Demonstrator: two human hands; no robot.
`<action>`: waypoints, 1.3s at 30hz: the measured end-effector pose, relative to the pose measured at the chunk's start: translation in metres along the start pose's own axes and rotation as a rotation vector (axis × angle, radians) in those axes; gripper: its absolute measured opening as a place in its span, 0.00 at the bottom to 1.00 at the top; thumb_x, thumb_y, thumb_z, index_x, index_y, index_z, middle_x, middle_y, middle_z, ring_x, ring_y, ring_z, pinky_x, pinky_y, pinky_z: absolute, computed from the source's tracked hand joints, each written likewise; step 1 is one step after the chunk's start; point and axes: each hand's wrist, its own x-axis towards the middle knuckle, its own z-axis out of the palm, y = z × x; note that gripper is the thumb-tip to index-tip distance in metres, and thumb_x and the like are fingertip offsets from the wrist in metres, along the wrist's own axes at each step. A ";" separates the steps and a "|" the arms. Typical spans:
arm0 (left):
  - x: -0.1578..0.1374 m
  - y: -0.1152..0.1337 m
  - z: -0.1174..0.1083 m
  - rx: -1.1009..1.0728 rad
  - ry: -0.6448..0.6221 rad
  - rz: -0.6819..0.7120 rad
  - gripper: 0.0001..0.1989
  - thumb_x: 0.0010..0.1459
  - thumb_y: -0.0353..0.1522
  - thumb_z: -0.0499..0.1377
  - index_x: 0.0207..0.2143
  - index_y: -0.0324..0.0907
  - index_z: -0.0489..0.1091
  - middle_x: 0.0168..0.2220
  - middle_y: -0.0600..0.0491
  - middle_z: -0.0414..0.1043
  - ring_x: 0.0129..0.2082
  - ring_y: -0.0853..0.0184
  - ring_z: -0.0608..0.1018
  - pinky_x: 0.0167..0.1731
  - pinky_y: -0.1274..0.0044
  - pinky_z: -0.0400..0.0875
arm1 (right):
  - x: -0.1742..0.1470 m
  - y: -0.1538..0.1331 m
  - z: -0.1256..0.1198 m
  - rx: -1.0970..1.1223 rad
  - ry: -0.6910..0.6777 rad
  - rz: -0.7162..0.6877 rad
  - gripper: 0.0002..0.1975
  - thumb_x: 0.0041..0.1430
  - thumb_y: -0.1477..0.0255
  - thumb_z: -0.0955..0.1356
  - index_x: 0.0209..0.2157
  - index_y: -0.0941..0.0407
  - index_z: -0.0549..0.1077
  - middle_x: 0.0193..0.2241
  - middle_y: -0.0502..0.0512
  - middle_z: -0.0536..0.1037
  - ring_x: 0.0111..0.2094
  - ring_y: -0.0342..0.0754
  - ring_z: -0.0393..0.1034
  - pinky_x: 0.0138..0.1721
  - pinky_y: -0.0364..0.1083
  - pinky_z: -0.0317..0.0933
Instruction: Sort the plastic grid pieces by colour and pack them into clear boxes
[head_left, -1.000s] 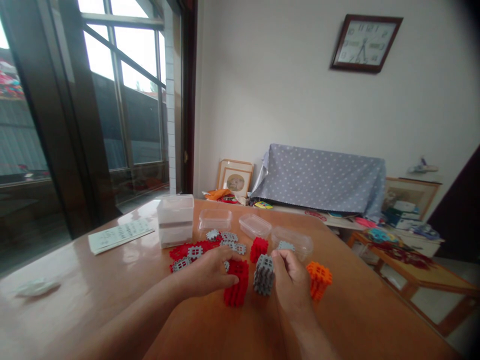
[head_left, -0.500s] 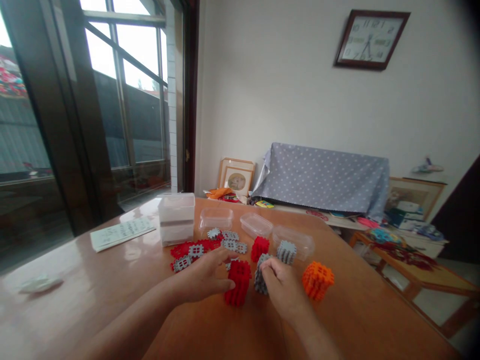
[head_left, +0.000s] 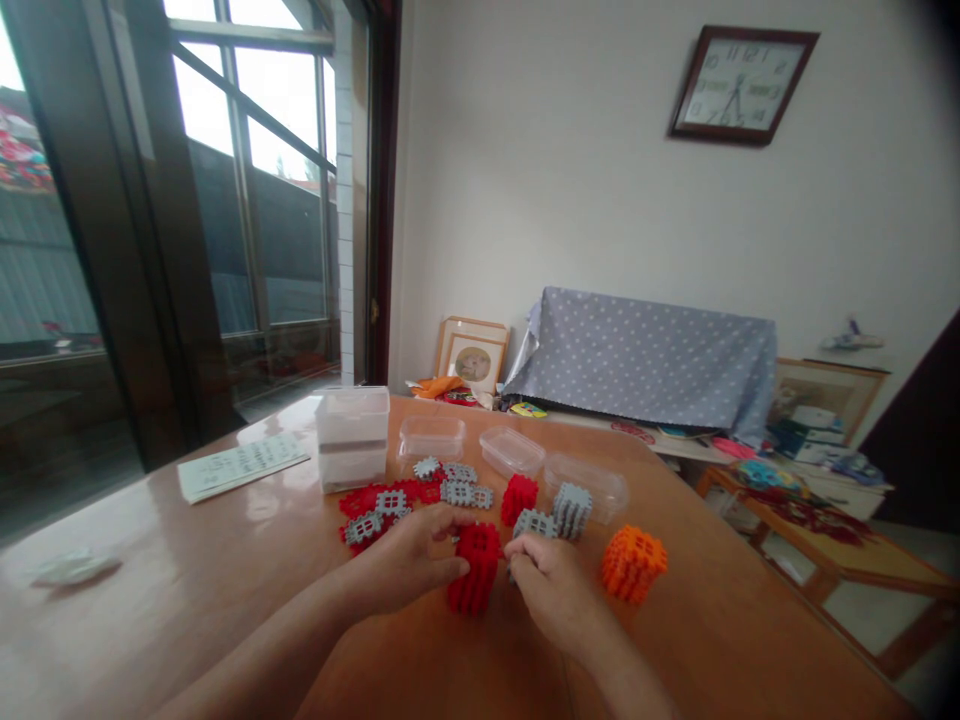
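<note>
My left hand (head_left: 420,555) curves round the left side of a tall stack of red notched plastic pieces (head_left: 475,570), its thumb against the front and its index finger along the top back. My right hand (head_left: 546,580) is pinched closed just right of that stack, its fingertips near the red side; what they hold is too small to make out. Behind the right hand stands a grey stack of such pieces (head_left: 535,522), partly hidden. A smaller red stack (head_left: 519,498) and a lighter grey stack (head_left: 573,510) stand farther back. To the right is an orange stack (head_left: 634,563).
Loose red pieces (head_left: 360,498) and grey pieces (head_left: 390,503) lie beyond my left hand. Clear plastic tubs (head_left: 511,452) line the table's far side beside a stacked box (head_left: 352,440). A written paper (head_left: 244,466) and a crumpled wrapper (head_left: 75,568) lie at left.
My right hand has come off the top of the grey stack and moved left and slightly down, close to the tall red stack. My left hand stays at the red stack.
</note>
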 end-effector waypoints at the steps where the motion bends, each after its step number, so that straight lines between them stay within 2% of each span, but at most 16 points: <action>1: 0.000 0.000 0.000 -0.007 -0.005 -0.004 0.24 0.53 0.29 0.64 0.53 0.47 0.73 0.50 0.52 0.77 0.50 0.61 0.77 0.55 0.70 0.68 | 0.000 0.000 0.000 0.001 -0.004 -0.002 0.13 0.61 0.72 0.61 0.27 0.54 0.75 0.23 0.47 0.75 0.29 0.47 0.69 0.30 0.43 0.52; 20: 0.000 0.000 0.001 -0.129 -0.047 0.012 0.21 0.53 0.29 0.65 0.50 0.46 0.74 0.49 0.53 0.78 0.50 0.61 0.78 0.54 0.71 0.68 | -0.001 -0.006 0.003 -0.004 -0.009 -0.001 0.10 0.58 0.73 0.62 0.25 0.54 0.71 0.22 0.45 0.73 0.27 0.45 0.67 0.28 0.42 0.51; 25: -0.002 -0.007 -0.006 -0.059 0.028 -0.029 0.26 0.52 0.35 0.67 0.55 0.46 0.72 0.53 0.50 0.76 0.53 0.59 0.76 0.56 0.67 0.68 | -0.001 -0.004 -0.001 0.007 0.007 0.012 0.10 0.58 0.72 0.63 0.25 0.54 0.72 0.21 0.46 0.73 0.26 0.46 0.66 0.27 0.42 0.51; 29: 0.001 -0.019 -0.023 -0.085 0.177 -0.076 0.19 0.59 0.36 0.61 0.53 0.43 0.70 0.51 0.47 0.76 0.51 0.60 0.78 0.51 0.68 0.72 | 0.000 0.003 -0.002 -0.054 0.016 0.042 0.10 0.59 0.72 0.63 0.24 0.53 0.71 0.21 0.46 0.72 0.26 0.46 0.67 0.27 0.42 0.49; 34: 0.016 -0.034 -0.043 0.013 0.350 -0.113 0.12 0.61 0.33 0.55 0.45 0.41 0.69 0.42 0.50 0.78 0.43 0.63 0.79 0.45 0.72 0.73 | 0.001 0.015 0.003 -0.139 -0.006 0.041 0.11 0.60 0.71 0.62 0.24 0.53 0.68 0.21 0.47 0.72 0.26 0.47 0.67 0.27 0.43 0.46; 37: 0.031 -0.043 -0.046 0.157 0.327 -0.162 0.11 0.59 0.31 0.53 0.44 0.40 0.70 0.40 0.50 0.78 0.41 0.63 0.78 0.43 0.72 0.72 | 0.002 0.018 0.004 -0.142 -0.024 0.038 0.11 0.61 0.71 0.61 0.25 0.53 0.68 0.21 0.47 0.72 0.26 0.47 0.67 0.28 0.44 0.48; 39: 0.043 -0.049 -0.044 0.264 0.261 -0.167 0.12 0.58 0.29 0.53 0.43 0.40 0.71 0.41 0.49 0.78 0.42 0.61 0.78 0.44 0.71 0.71 | 0.001 0.018 0.004 -0.136 -0.015 0.029 0.11 0.61 0.70 0.61 0.25 0.52 0.68 0.21 0.47 0.72 0.26 0.47 0.66 0.28 0.44 0.48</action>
